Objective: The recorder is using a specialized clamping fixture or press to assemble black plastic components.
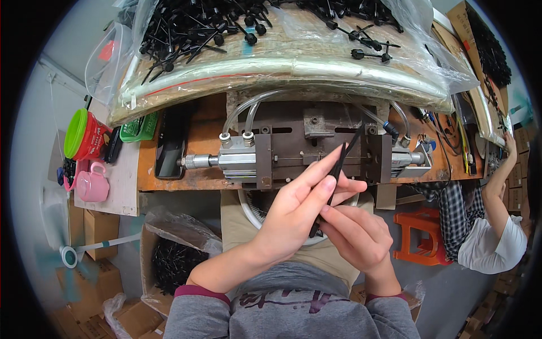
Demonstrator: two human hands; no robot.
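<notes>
My left hand (293, 206) is closed around a few thin black plastic rods (337, 170); their upper ends spread slightly apart beyond the fingertips. My right hand (358, 237) pinches at the lower part of the same rods, its fingers curled and close to the left palm. Both hands are above my lap, just in front of a dark metal fixture (291, 155). On its left side sits a silver air cylinder (237, 164), and another air cylinder (401, 161) is on its right. Exactly how many rods I hold is hard to make out.
Beyond the fixture, a plastic-covered cardboard tray (271, 79) bears heaps of black knobbed stems (186, 28). A red bucket (90, 138) and pink cup (93, 183) stand left. An open box (149, 271) holds black parts. At right, another person (491, 243) sits near an orange stool (418, 234).
</notes>
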